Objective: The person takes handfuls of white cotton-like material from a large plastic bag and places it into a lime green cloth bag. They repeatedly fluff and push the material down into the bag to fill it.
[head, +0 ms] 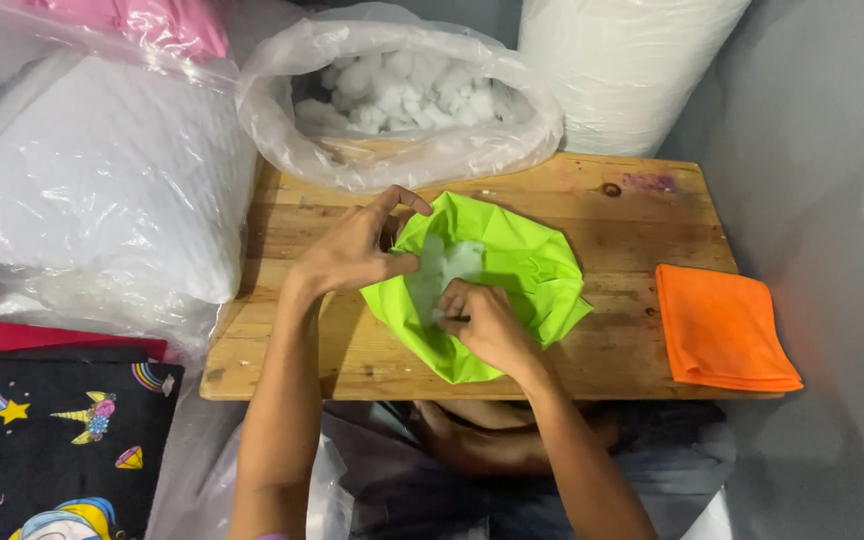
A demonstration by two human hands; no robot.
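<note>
Lime-green fabric cover (512,265) lies mid-counter (372,370), its mouth bunched open and facing up. White fibre stuffing (447,262) shows inside the opening.

Left hand (352,250): grip pinched shut on the cover's upper-left rim, holding the mouth wide. Right hand (482,320): fingers curled together and pushed into the opening, pressing on the stuffing; whether they clutch a tuft I cannot tell.

Clear plastic bag (282,120) of loose white filling stands at the counter's far edge, just behind the cover. Folded orange cloth (717,325) lies at the counter's right end, well apart. Plastic-wrapped white pillows (82,190) are piled on the left; dark printed fabric (52,440) at lower left.

Judgement on doing this well: keep the rim taut with the left pinch so the mouth does not collapse; press the fibre toward the cover's far corners rather than packing it at the opening, or lumps seem likely.
</note>
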